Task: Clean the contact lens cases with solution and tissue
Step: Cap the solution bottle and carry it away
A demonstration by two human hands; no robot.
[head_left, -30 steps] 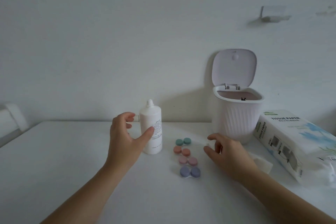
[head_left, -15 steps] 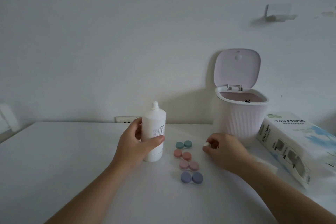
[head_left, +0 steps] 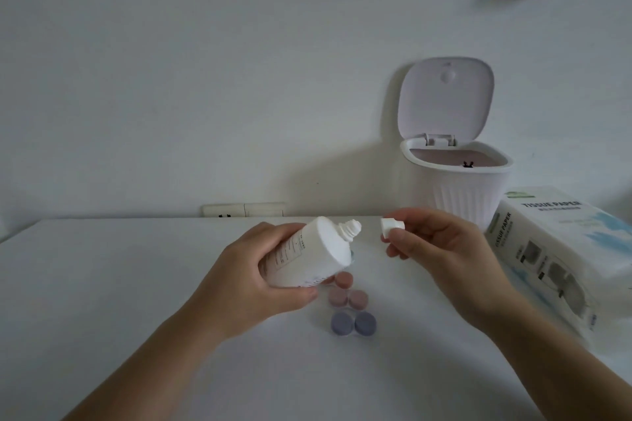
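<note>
My left hand grips the white solution bottle, lifted off the table and tilted with its uncapped threaded nozzle pointing up and right. My right hand pinches the small white cap just right of the nozzle, a small gap between them. Below the bottle, contact lens cases lie in a column on the white table: an orange one partly hidden, a pink pair and a purple pair. A teal case is almost fully hidden behind the bottle.
A white ribbed bin with its lid up stands at the back right. A pack of tissue paper lies at the right edge. A wall socket sits behind the table.
My left hand has lifted the bottle off the table and tilted it. My right hand has come up with the cap to beside the nozzle. The camera has dipped closer.
</note>
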